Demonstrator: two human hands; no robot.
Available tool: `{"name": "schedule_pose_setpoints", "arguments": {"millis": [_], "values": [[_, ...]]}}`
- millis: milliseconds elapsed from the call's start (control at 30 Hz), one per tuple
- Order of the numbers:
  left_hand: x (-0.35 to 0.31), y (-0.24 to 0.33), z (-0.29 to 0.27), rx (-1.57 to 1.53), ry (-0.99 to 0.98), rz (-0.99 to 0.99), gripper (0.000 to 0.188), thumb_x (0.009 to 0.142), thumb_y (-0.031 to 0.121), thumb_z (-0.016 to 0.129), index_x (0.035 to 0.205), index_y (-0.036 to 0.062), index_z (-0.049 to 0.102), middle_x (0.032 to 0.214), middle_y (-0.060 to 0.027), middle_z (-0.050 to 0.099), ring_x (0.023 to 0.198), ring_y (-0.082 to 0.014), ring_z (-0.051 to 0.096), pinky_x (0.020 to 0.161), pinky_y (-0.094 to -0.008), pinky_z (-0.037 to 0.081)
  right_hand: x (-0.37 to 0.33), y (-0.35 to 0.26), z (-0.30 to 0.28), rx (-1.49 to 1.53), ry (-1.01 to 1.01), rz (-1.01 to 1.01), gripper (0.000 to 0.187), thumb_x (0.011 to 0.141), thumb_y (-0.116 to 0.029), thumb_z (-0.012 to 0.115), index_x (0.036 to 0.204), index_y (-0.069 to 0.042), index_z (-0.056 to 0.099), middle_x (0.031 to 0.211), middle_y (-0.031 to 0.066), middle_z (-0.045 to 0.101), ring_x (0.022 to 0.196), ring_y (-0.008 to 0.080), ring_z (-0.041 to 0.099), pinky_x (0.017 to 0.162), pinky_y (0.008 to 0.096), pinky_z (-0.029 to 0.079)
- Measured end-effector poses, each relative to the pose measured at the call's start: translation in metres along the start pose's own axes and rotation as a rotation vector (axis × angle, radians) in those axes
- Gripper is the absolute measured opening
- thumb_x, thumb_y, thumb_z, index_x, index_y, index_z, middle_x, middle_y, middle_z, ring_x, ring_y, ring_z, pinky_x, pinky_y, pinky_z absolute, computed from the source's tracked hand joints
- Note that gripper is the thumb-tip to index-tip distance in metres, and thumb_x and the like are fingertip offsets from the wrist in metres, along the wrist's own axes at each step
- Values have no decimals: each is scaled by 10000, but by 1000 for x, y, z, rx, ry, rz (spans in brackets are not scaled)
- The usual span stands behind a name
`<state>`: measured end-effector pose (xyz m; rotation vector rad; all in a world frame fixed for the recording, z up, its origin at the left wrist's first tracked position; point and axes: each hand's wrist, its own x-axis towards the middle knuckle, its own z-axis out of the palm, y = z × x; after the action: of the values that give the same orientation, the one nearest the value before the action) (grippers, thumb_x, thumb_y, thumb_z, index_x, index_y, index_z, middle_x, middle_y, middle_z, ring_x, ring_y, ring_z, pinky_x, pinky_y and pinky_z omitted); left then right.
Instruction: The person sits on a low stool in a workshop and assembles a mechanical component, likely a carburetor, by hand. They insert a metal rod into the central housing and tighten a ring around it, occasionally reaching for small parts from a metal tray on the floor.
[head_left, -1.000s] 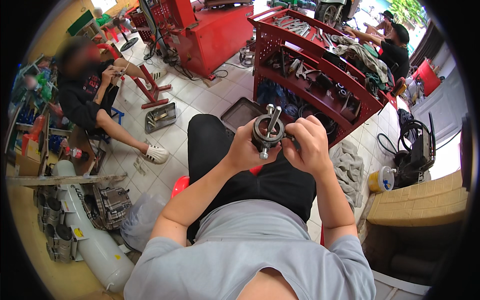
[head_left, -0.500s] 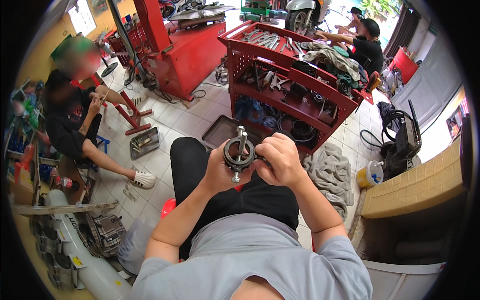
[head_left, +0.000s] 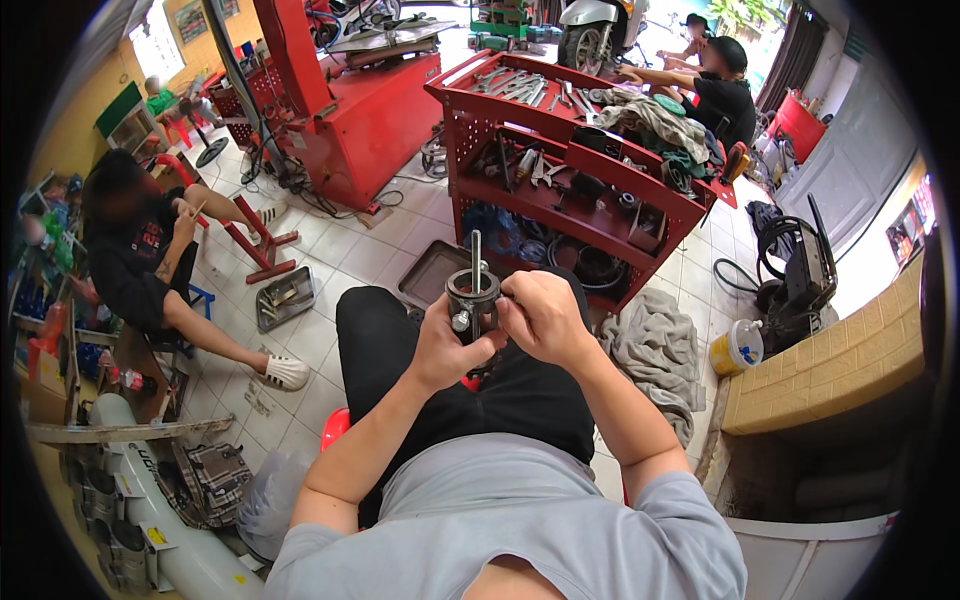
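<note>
Above my lap my left hand (head_left: 446, 350) wraps round the lower left side of a dark metal ring-shaped part (head_left: 473, 283) with bolts in it. One long bright bolt (head_left: 476, 250) stands up at the ring's far side, and a hex bolt head (head_left: 462, 321) shows on the near side. My right hand (head_left: 543, 315) is closed, thumb and curled fingers pressed against the ring's right edge. Whatever lies inside its fist is hidden. The ring's lower part is partly covered by my left fingers and thumb.
A red tool cart (head_left: 580, 215) with wrenches and rags stands ahead. Beyond my knees lies a metal tray (head_left: 428, 275); a smaller tray (head_left: 285, 296) holds parts. Grey cloth (head_left: 655, 350) lies right. A seated co-worker (head_left: 140, 240) is at left, near a red stand (head_left: 262, 250).
The ring has tilted in my hands, so its bolt now points more upright and the bolt head faces nearer me. My left thumb now shows across the near side; both hands keep their grip.
</note>
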<state>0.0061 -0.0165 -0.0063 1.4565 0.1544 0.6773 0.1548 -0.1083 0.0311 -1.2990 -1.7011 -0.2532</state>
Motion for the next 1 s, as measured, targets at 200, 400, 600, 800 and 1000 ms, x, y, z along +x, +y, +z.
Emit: {"name": "schedule_pose_setpoints", "arguments": {"millis": [200,400,600,800,1000], "values": [[30,-16,-8,202,236,22,301,797,8,665,1071,15,540,835,-30,642,715,-95,630,663,-249,522,5,20,30,354,98,515,270,939,-211,571,1091,2,503,672,92,568,557,181,574,525,311,435],[85,-52,-24,-161,367,-103,222,947,141,513,1142,40,544,1084,-51,625,978,-116,593,859,-267,463,13,69,69,331,33,698,529,952,-429,522,1142,65,503,908,180,632,879,263,626,791,354,482],[111,-102,-48,-546,202,-321,412,997,359,279,1153,89,548,1112,-50,627,1011,-164,599,900,-338,443,32,102,71,350,-271,936,743,928,-507,542,1322,112,425,1151,224,616,1043,216,597,872,315,471],[134,-117,-48,-498,484,-367,319,999,429,400,877,181,560,672,87,495,567,-38,428,534,-223,314,9,167,115,212,-192,817,550,887,-356,623,1219,74,535,1109,269,609,1057,355,600,910,382,455],[150,-124,-92,-314,528,-496,313,932,479,562,962,169,588,747,87,530,639,0,460,529,-170,335,14,222,150,492,-268,772,416,1000,-307,500,1187,59,567,1069,84,627,971,128,553,856,275,443]]}}
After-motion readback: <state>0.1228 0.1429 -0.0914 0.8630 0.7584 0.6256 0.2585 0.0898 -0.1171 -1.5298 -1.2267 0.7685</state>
